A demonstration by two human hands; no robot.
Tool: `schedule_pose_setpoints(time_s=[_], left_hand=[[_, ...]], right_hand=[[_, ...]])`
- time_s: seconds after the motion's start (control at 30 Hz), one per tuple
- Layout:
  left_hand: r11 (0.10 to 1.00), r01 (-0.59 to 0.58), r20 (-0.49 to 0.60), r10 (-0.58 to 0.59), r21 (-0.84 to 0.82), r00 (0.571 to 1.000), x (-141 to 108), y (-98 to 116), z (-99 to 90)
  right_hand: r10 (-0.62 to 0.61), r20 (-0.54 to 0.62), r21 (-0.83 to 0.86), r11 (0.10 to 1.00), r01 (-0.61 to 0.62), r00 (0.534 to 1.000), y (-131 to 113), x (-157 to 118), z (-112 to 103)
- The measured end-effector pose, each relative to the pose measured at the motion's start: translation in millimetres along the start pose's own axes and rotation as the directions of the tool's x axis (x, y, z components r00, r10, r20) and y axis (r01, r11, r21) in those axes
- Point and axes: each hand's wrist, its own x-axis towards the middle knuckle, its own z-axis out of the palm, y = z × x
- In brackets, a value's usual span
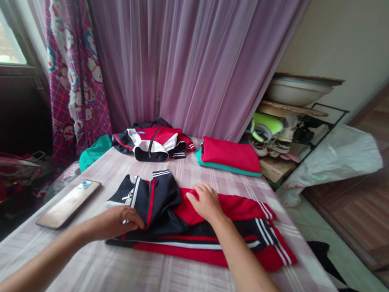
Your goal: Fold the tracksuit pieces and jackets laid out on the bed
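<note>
A red and black track jacket (202, 237) with white stripes lies partly folded across the bed or table in front of me. Its dark upper part, with a zip and red piping, is at the left, and striped cuffs lie at the right. My left hand (124, 221) has its fingers curled on the jacket's dark fabric beside the red piping, seemingly pinching it. Resting on the red cloth near the middle, my right hand (204, 201) has its fingers apart and grips nothing.
A phone (69, 204) lies to the left. Behind are a red, white and black jacket (154, 141) and folded red and teal clothes (230, 154). Purple curtains (201, 54) hang at the back. A rack with shoes (278, 146) and a white plastic bag (342, 158) stands at right.
</note>
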Motion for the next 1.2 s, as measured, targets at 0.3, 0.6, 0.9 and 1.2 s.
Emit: schedule_pose_setpoints(time_s=[0.3,0.6,0.9,1.2], left_hand=[[0.997,0.068,-0.257,-0.058,0.030,0.965,-7.0,-4.9,-14.2],[0.955,-0.104,-0.186,0.159,0.278,0.970,47.6,20.1,-2.4],[0.856,0.251,-0.189,-0.183,0.451,0.965,44.1,12.5,-0.2],[0.660,0.629,-0.377,-0.506,0.411,0.776,53.4,0.3,-16.9]], right_hand=[[-0.170,-0.042,0.205,0.963,0.175,0.985,-71.4,-5.8,8.0],[-0.664,0.167,0.540,0.680,0.496,0.729,-92.6,-65.6,-18.3],[0.210,-0.134,0.063,0.977,-0.203,0.968,66.2,-59.9,-39.4],[0.790,-0.015,-0.206,0.598,-0.775,0.613,199.7,-73.3,-70.5]])
